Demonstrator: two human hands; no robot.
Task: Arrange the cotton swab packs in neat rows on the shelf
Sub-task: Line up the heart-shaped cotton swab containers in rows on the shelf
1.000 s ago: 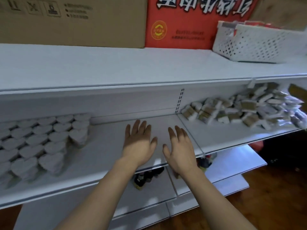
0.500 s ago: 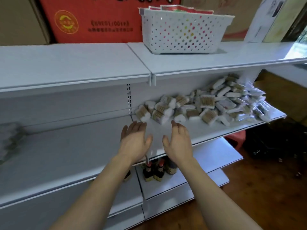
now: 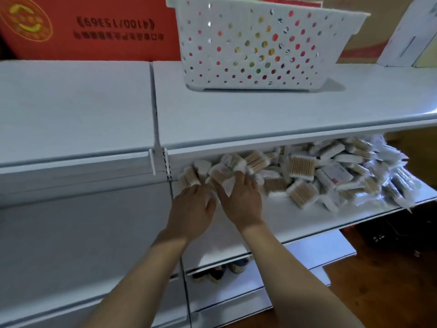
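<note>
Taking the slotted white metal shelf upright as landmark: left of it the white middle shelf bay lies bare. Just right of the upright the left hand lies palm down, fingers fairly straight, its tips touching the nearest small clear-wrapped cotton swab packs; whether it has hold of one cannot be told. Beside it the right hand spreads flat over a pack at the heap's near-left edge, fingers extended and pressing, not visibly curled round anything. The packs sit in a loose jumble on the white middle shelf right of the upright, heaped toward the back and the far right end, some tilted on edge, some overlapping. They look light, with stiff bundles of wooden sticks inside slick film, so they will probably slide and topple easily; gripping across the short sides of the stick bundle seems firmer than pinching the loose wrapper. The overhanging white top shelf, carrying a white perforated plastic basket, likely limits lifting height. Open shelf surface runs along the front edge right of the hands, good room for starting rows, though packs at the far right already overhang that edge and could fall.
</note>
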